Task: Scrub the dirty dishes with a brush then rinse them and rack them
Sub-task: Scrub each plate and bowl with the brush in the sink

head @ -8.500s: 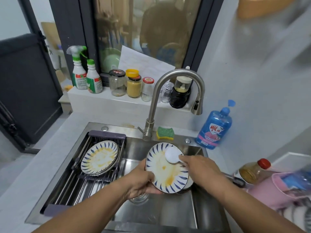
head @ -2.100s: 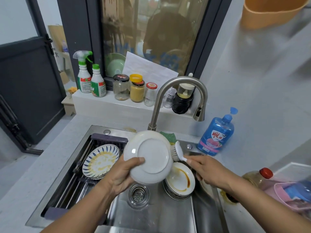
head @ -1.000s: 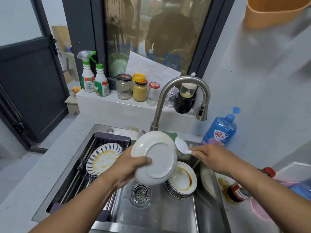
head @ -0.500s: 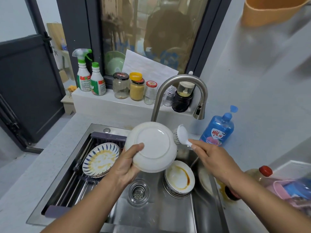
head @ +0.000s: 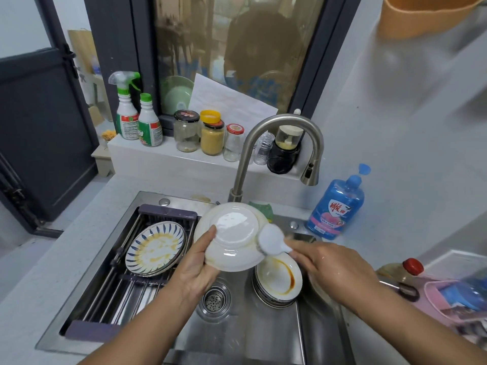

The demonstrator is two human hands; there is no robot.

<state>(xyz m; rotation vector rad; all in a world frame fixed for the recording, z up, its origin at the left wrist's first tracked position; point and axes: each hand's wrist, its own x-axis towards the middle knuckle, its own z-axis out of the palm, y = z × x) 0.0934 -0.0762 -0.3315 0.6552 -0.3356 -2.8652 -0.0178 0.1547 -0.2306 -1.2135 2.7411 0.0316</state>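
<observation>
Over the sink [head: 250, 335], the person's left hand [head: 195, 267] grips a white plate [head: 232, 238] by its rim at about 7 o'clock, with the thumb lying across the underside and the fingers hidden behind. The plate is tilted, its pale underside turned up toward the person, and it hangs clear of the basin. The right hand [head: 329, 267] is closed round the handle of a white brush [head: 271, 239]. Most of the handle is buried in the fingers, and the round head touches the plate's edge at about 3 o'clock.

Taking the held plate as the centre of the dial:

- **6 o'clock:** the drain strainer [head: 214, 301] sits in the basin floor.
- **4 o'clock:** a stack of dirty plates [head: 279, 280] stands in the sink, the top one marked with a curved brown streak.
- **9 o'clock:** a rack [head: 123, 293] of metal bars spans the left part of the sink. A blue-striped plate [head: 155, 247], smeared with yellow, rests on it.
- **12 o'clock:** the faucet [head: 287, 118] rises and arches over toward 2 o'clock.
- **1 o'clock:** a green sponge [head: 263, 208] peeks out just behind the plate's rim.
- **2 o'clock:** a blue soap bottle [head: 337, 206] stands on the desk [head: 66, 259], beside the wall.

Jars and two spray bottles line the ledge under the window, farther off at 11 to 12 o'clock.
</observation>
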